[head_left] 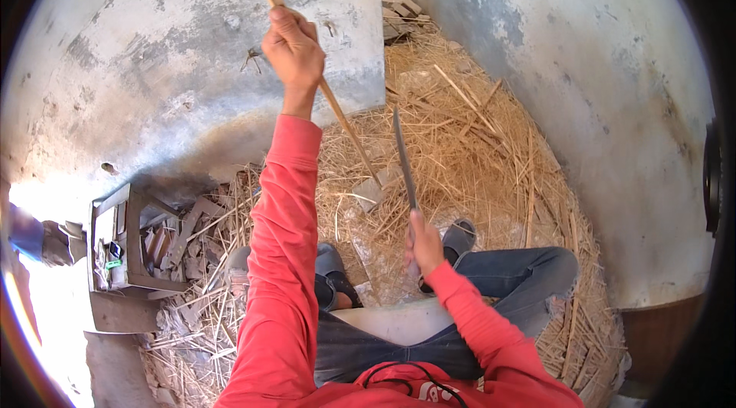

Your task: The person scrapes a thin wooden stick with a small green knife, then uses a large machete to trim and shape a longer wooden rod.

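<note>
Raised in front of the wall, my left hand point(294, 47) is closed round the upper part of a long wooden stick point(346, 126). The stick slants down to the right, and its lower end meets a pale block point(368, 194) on the floor. My right hand point(424, 245) grips the handle of a long, narrow-bladed knife point(403, 153) between my knees. Its dark blade points up and away from me, to the right of the stick and apart from it. The knife's handle is mostly hidden in my fingers.
Straw-like wood shavings and thin strips point(475, 132) cover the floor around my feet. At the left stands a wooden frame point(130, 239) beside broken pieces. Worn plaster walls point(192, 40) rise ahead and at the right. Another person's arm point(31, 235) shows at the far left.
</note>
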`<state>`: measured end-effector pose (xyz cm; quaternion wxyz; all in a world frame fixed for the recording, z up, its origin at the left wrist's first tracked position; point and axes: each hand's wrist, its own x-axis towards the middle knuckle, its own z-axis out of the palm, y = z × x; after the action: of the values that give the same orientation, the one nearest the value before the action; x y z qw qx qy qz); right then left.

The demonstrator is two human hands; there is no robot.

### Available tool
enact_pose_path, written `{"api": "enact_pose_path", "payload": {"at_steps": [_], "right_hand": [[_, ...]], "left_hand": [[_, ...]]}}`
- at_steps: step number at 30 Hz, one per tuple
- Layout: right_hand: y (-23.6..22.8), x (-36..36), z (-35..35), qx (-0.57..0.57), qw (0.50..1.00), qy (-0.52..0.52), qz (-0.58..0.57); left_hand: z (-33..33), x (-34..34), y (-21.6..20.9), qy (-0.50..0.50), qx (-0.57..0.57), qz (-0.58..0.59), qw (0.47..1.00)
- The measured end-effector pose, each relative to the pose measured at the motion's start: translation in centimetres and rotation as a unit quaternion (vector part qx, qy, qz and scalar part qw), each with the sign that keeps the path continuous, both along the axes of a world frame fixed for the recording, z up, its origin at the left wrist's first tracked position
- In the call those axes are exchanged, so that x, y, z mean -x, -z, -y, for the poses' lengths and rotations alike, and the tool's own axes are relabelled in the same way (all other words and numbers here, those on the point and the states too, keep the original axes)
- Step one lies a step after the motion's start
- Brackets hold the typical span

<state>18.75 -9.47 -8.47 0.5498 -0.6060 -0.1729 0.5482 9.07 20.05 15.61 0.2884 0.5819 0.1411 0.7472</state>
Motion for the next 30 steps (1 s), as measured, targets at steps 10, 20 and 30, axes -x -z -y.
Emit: {"api": "enact_pose_path", "payload": {"at_steps": [10,20,30], "right_hand": [[-13.9,-8.2,4.0,-0.105,0.977,0.092,0.161],[-12.4,-18.8,20.5,0.019,0.872,0.256,0.416],[8.9,-21.0,38.6,0.392,0.695,0.134,0.588]], "left_hand": [[1.9,9.0,1.6,-0.142,0.055,-0.067,0.986],[12.4,20.8,3.0,-0.064,0.166,-0.262,0.948],[27.0,25.3,3.4,-0.077,0.136,-0.102,0.982]]}}
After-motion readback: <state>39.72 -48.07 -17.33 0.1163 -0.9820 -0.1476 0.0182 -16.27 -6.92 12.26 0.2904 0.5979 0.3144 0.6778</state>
